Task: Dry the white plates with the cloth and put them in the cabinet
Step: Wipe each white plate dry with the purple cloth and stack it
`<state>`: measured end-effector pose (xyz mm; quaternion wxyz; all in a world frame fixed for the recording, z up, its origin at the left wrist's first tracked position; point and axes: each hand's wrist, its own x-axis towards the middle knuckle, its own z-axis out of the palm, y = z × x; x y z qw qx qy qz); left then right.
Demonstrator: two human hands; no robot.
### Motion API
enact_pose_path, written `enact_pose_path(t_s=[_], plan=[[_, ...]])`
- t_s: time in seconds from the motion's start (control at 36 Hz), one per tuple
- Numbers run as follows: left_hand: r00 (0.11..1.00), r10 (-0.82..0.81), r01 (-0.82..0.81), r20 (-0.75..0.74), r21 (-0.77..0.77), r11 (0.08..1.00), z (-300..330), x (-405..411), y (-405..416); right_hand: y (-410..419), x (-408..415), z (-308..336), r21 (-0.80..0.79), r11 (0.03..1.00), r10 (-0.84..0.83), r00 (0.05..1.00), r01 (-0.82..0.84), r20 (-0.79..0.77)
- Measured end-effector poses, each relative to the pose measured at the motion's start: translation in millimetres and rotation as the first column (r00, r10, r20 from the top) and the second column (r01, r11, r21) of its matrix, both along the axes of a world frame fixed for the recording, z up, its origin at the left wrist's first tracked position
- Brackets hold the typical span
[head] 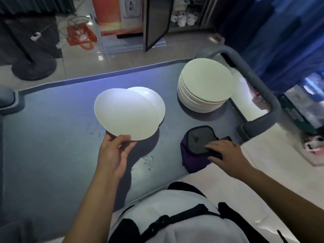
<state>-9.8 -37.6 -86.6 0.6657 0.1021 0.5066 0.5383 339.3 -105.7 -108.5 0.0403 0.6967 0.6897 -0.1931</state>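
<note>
The person stood at a grey cart (52, 137) with both hands out over its flat top. The left hand (114, 153) held a white plate (126, 114) by its near edge, with the thumb on top of the rim and the other fingers curled under it. I think it was held that way so the whole face stayed bare for wiping. The plate was lifted and tipped, with its face up toward the person and its far edge higher. It looked a bit longer from the near left to the far right, but that was only the tilt, since the plate is round. A second plate (154, 100) peeked out from behind it on the right. I could not tell if the hand held that one too or if it lay on the cart.

The right hand (222, 149) lay on the cloth (196, 151), a bunched grey and purple rag near the cart's front right corner. Its fingers were spread a little and bent down onto the rag, likely about to pick it up.

A tall stack of plates (205, 88) waited at the far right, next to the cart's handle (254, 79). Little water drops (149, 162) sat on the cart. The cabinet (154, 23) stood open across the floor.
</note>
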Motion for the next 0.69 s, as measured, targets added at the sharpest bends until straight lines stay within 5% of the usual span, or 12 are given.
enact_pose_path(t_s=[0.17,0.36,0.42,0.53,0.69], plan=[[0.997,0.033,-0.034,-0.065,-0.018,0.999,12,22,-8,47,11,5,-0.105,0.989,0.090,0.983,-0.108,-0.158],[0.991,0.079,-0.085,-0.109,-0.046,0.995,17,44,-29,101,16,12,-0.412,0.906,-0.101,0.894,-0.099,-0.437],[0.987,0.102,-0.111,-0.125,-0.065,0.992,17,49,-37,107,20,0,-0.346,0.936,-0.124,0.872,-0.055,-0.474],[0.977,0.155,-0.171,-0.148,-0.102,0.980,15,58,-53,105,28,-22,0.054,0.993,-0.067,0.892,0.102,-0.447],[0.956,0.217,-0.249,-0.196,-0.159,0.955,13,69,-73,67,26,-27,0.185,0.970,0.208,0.935,-0.159,-0.287]])
